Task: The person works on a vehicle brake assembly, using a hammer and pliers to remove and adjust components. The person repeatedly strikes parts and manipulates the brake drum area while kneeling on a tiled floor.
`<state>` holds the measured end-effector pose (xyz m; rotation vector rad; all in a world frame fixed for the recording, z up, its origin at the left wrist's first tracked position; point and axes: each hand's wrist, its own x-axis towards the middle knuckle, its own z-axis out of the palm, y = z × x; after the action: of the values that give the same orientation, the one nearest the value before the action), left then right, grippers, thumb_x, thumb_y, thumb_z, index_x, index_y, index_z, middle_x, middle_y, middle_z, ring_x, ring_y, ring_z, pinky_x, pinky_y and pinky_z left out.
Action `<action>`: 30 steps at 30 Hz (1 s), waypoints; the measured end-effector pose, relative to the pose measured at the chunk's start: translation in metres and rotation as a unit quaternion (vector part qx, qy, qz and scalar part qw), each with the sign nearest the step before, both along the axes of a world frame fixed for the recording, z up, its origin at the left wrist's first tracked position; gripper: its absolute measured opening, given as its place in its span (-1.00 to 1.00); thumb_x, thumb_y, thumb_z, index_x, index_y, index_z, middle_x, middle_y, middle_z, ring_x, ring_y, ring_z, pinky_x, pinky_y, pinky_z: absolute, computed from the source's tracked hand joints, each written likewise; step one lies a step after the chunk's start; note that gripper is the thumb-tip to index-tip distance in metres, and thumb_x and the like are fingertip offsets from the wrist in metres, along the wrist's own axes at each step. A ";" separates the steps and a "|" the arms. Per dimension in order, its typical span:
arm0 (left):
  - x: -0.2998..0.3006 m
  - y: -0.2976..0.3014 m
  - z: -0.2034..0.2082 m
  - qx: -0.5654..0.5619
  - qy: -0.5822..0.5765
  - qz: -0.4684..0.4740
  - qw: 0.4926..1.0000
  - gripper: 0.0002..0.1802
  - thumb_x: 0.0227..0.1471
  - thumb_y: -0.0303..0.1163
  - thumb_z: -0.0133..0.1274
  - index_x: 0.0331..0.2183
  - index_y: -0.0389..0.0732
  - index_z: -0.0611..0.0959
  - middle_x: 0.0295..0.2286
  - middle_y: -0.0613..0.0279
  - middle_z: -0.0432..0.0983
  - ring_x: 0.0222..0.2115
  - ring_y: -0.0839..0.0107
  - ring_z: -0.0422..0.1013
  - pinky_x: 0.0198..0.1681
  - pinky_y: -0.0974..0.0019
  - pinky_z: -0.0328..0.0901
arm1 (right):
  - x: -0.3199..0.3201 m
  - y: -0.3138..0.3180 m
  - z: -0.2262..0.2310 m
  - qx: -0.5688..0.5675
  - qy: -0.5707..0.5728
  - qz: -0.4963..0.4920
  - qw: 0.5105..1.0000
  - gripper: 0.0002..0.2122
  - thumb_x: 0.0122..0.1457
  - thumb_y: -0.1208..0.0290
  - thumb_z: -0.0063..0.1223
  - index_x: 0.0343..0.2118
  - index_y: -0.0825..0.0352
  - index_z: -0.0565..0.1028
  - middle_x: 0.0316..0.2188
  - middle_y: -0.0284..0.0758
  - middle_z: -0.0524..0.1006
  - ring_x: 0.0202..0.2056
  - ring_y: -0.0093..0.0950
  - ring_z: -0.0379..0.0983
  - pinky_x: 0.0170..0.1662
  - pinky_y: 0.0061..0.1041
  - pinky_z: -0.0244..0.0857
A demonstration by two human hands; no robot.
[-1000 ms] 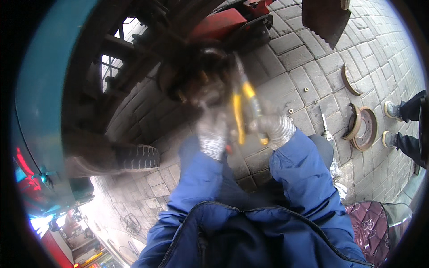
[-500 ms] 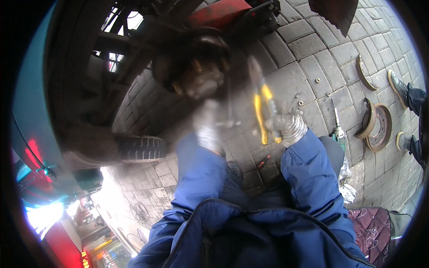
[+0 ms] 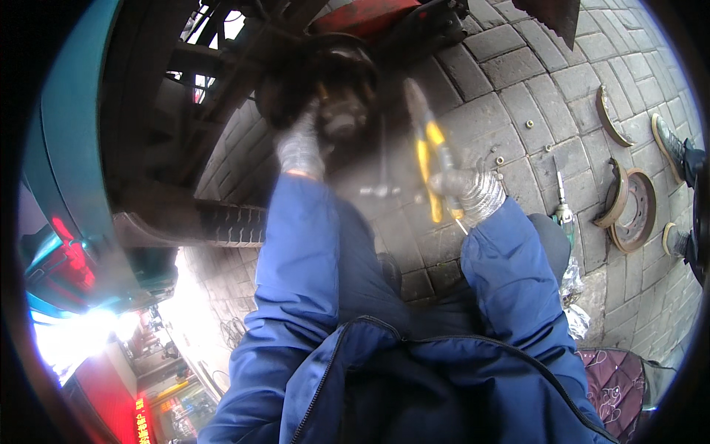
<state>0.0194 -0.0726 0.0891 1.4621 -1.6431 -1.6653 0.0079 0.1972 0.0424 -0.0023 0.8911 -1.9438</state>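
My right hand (image 3: 473, 191), in a grey-white work glove, is closed around the yellow-and-grey handles of a pair of pliers (image 3: 435, 144). The jaws point away from me and are smeared by motion. A thin pale rod (image 3: 462, 226) shows just below that hand; whether I hold it, I cannot make out. My left hand (image 3: 302, 144), gloved alike, reaches to the left side of a dark, greasy wheel hub (image 3: 344, 122) under the vehicle. Shadow hides its fingers. A metal T-shaped tool (image 3: 381, 190) lies on the paving between my hands.
On the right lie a brake shoe (image 3: 612, 122), another curved shoe (image 3: 612, 194), a rusty round drum (image 3: 637, 211), a power tool with a long bit (image 3: 563, 211) and several nuts (image 3: 529, 124). Another person's shoes (image 3: 668, 148) stand beyond. A tyre (image 3: 229, 224) is at left.
My left hand has moved forward and left, up to the hub. The pliers stay in my right hand, shifted slightly forward. The view has shifted a little.
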 end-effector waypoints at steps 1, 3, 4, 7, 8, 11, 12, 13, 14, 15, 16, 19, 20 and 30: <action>-0.001 -0.001 0.000 -0.013 -0.009 -0.003 1.000 -0.13 -0.29 -0.09 0.43 0.03 -0.24 0.43 -0.15 -0.06 0.33 -0.11 0.00 0.29 -0.12 -0.26 0.35 | 0.000 0.001 0.002 -0.005 0.004 -0.001 1.000 -0.64 -0.08 0.60 0.16 -0.16 0.58 0.42 -0.41 -0.14 0.54 -0.44 -0.35 0.56 -0.36 -0.43 0.52; -0.001 -0.003 -0.001 -0.055 -0.028 0.003 0.998 -0.16 -0.31 -0.08 0.44 -0.03 -0.32 0.47 -0.26 -0.01 0.41 -0.30 0.08 0.39 -0.27 -0.13 0.45 | 0.000 0.003 0.006 -0.012 0.012 -0.006 1.000 -0.65 -0.08 0.60 0.16 -0.17 0.57 0.44 -0.41 -0.15 0.54 -0.43 -0.37 0.56 -0.35 -0.44 0.52; -0.002 -0.004 -0.001 -0.049 -0.015 -0.009 0.999 -0.14 -0.32 -0.07 0.45 -0.03 -0.33 0.47 -0.28 0.00 0.42 -0.33 0.10 0.40 -0.31 -0.08 0.46 | -0.001 0.004 0.008 0.002 0.012 -0.002 1.000 -0.66 -0.08 0.62 0.16 -0.18 0.56 0.44 -0.41 -0.15 0.54 -0.41 -0.37 0.56 -0.33 -0.45 0.52; -0.003 -0.007 -0.004 -0.119 -0.037 -0.022 0.992 -0.08 -0.38 -0.01 0.47 -0.07 -0.42 0.48 -0.39 0.06 0.47 -0.43 0.22 0.43 -0.42 0.14 0.47 | -0.002 0.006 0.012 0.033 0.013 0.012 0.999 -0.68 -0.08 0.67 0.15 -0.18 0.55 0.45 -0.41 -0.16 0.54 -0.39 -0.39 0.56 -0.31 -0.46 0.51; -0.004 -0.009 -0.006 -0.161 -0.035 -0.031 0.986 -0.06 -0.39 0.00 0.47 -0.08 -0.44 0.49 -0.40 0.06 0.48 -0.43 0.25 0.43 -0.42 0.17 0.47 | -0.002 0.007 0.013 0.033 0.015 0.013 0.999 -0.67 -0.06 0.69 0.13 -0.15 0.55 0.44 -0.39 -0.15 0.53 -0.37 -0.39 0.57 -0.32 -0.47 0.51; -0.008 -0.019 -0.014 -0.234 -0.063 -0.033 0.970 0.00 -0.42 0.04 0.48 -0.07 -0.51 0.48 -0.35 0.03 0.53 -0.42 0.34 0.44 -0.38 0.23 0.44 | -0.002 0.006 0.014 -0.035 0.012 0.001 0.999 -0.65 -0.04 0.71 0.10 -0.11 0.54 0.41 -0.34 -0.14 0.52 -0.33 -0.37 0.58 -0.33 -0.48 0.52; -0.007 -0.022 -0.016 -0.246 -0.080 -0.029 0.966 0.02 -0.43 0.06 0.47 -0.07 -0.53 0.48 -0.32 0.01 0.54 -0.42 0.37 0.45 -0.35 0.25 0.44 | -0.002 0.005 0.014 -0.047 -0.003 0.013 0.999 -0.65 -0.03 0.72 0.09 -0.11 0.55 0.40 -0.32 -0.12 0.52 -0.30 -0.35 0.58 -0.31 -0.48 0.52; -0.009 -0.025 -0.018 -0.255 -0.080 -0.026 0.963 0.05 -0.43 0.07 0.47 -0.05 -0.53 0.47 -0.30 0.00 0.54 -0.41 0.36 0.45 -0.32 0.26 0.43 | -0.003 0.004 0.014 -0.014 0.024 0.020 0.999 -0.65 -0.02 0.72 0.08 -0.10 0.56 0.39 -0.30 -0.11 0.51 -0.28 -0.33 0.58 -0.30 -0.47 0.52; -0.007 -0.027 -0.018 -0.268 -0.089 -0.029 0.959 0.06 -0.43 0.09 0.46 -0.04 -0.53 0.46 -0.27 0.00 0.54 -0.38 0.35 0.45 -0.27 0.26 0.42 | -0.003 0.002 0.014 0.004 0.016 0.042 0.999 -0.65 -0.02 0.72 0.09 -0.11 0.56 0.39 -0.30 -0.11 0.51 -0.28 -0.33 0.58 -0.30 -0.47 0.52; -0.007 -0.027 -0.018 -0.282 -0.097 -0.031 0.954 0.08 -0.42 0.11 0.45 -0.02 -0.53 0.45 -0.24 0.00 0.54 -0.35 0.34 0.46 -0.23 0.27 0.41 | -0.005 -0.001 0.015 0.020 0.009 0.064 0.998 -0.66 -0.02 0.72 0.09 -0.12 0.57 0.39 -0.31 -0.11 0.51 -0.27 -0.32 0.58 -0.30 -0.47 0.53; -0.005 -0.026 -0.016 -0.301 -0.112 -0.042 0.946 0.09 -0.41 0.14 0.43 -0.01 -0.53 0.44 -0.21 0.00 0.53 -0.31 0.32 0.45 -0.17 0.27 0.39 | -0.008 -0.003 0.015 0.027 0.019 0.074 0.997 -0.67 -0.03 0.71 0.10 -0.13 0.56 0.40 -0.33 -0.13 0.51 -0.29 -0.35 0.58 -0.32 -0.47 0.51; -0.001 -0.017 -0.006 -0.263 -0.123 -0.068 0.955 0.10 -0.35 0.18 0.37 0.03 -0.48 0.41 -0.12 0.00 0.49 -0.16 0.27 0.42 -0.01 0.22 0.31 | -0.016 -0.012 0.017 0.058 0.073 0.101 0.991 -0.69 -0.04 0.69 0.12 -0.17 0.54 0.43 -0.40 -0.17 0.52 -0.35 -0.43 0.55 -0.36 -0.48 0.47; 0.004 -0.012 -0.003 -0.179 -0.106 -0.068 0.976 0.07 -0.30 0.18 0.34 0.06 -0.44 0.40 -0.08 0.00 0.46 -0.10 0.24 0.39 0.03 0.17 0.27 | -0.019 -0.014 0.017 0.086 0.110 0.110 0.984 -0.70 -0.04 0.69 0.12 -0.18 0.53 0.43 -0.42 -0.18 0.52 -0.38 -0.45 0.54 -0.38 -0.48 0.46; 0.018 -0.025 -0.003 0.243 0.119 0.005 0.963 -0.11 0.00 0.33 -0.15 0.21 -0.02 0.21 0.19 0.06 0.05 0.18 0.07 0.04 0.15 -0.24 0.01 | -0.051 -0.087 -0.008 0.168 0.073 -0.155 0.971 -0.84 -0.05 0.55 0.16 -0.37 0.40 0.48 -0.61 -0.34 0.47 -0.62 -0.52 0.38 -0.48 -0.52 0.35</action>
<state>0.0378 -0.0975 0.0860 1.3943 -1.1454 -2.2473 -0.0433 0.1101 0.0348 0.2054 1.3794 -2.0723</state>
